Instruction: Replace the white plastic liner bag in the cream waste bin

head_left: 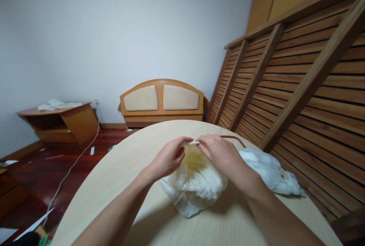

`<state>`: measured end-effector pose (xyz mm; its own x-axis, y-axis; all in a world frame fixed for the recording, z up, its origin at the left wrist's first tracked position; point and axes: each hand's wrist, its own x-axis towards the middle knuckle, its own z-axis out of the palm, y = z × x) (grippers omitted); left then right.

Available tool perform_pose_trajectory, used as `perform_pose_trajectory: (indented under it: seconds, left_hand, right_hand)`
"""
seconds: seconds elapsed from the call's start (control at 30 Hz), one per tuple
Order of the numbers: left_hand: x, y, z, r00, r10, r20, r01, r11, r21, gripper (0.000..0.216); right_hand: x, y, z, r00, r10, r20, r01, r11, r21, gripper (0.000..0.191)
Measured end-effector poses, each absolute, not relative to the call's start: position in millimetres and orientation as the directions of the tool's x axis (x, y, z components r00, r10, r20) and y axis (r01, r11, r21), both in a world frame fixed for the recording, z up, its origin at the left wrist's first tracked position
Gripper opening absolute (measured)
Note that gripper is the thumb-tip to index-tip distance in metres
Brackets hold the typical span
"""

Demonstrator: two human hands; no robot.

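Observation:
A crumpled white plastic bag sits on the round table in front of me, its mouth partly gathered and a yellowish area showing inside. My left hand pinches the bag's far edge from the left, thumb and fingers closed on it. From the right, my right hand grips the same edge, and the fingertips of both hands nearly meet there. What gives the inside its yellow tint I cannot make out.
On the pale round table, a second white bag lies beyond my right forearm, near a curved reddish-brown strip. Slatted wooden panels lean at the right. Behind stand a headboard and a low cabinet; a cable crosses the floor.

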<state>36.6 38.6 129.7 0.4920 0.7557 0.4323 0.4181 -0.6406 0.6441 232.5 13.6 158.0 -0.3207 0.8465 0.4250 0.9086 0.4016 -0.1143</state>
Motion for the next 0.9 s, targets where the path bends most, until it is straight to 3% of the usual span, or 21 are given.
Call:
perform_pose_trajectory:
  seconds: [0.4, 0.7, 0.8, 0.9]
  left_hand:
    - [28.2, 37.7, 135.6, 0.399, 0.859, 0.32, 0.667, -0.512, 0.541, 0.036]
    - [31.6, 39.1, 132.6, 0.366, 0.851, 0.377, 0.695, -0.519, 0.497, 0.022]
    - [30.9, 42.5, 133.0, 0.314, 0.874, 0.372, 0.707, -0.477, 0.522, 0.02]
    - [29.3, 47.2, 132.8, 0.259, 0.895, 0.363, 0.735, -0.427, 0.527, 0.019]
  right_hand:
    - [221.4, 25.0, 144.7, -0.301, 0.822, 0.484, 0.872, 0.442, -0.209, 0.018]
    - [217.5, 29.1, 139.0, -0.366, 0.781, 0.507, 0.762, 0.564, -0.319, 0.021]
    - [218.6, 31.9, 139.0, -0.368, 0.714, 0.595, 0.733, 0.617, -0.287, 0.029]
    - [217.3, 25.2, 146.0, -0.348, 0.684, 0.641, 0.764, 0.604, -0.228, 0.017]
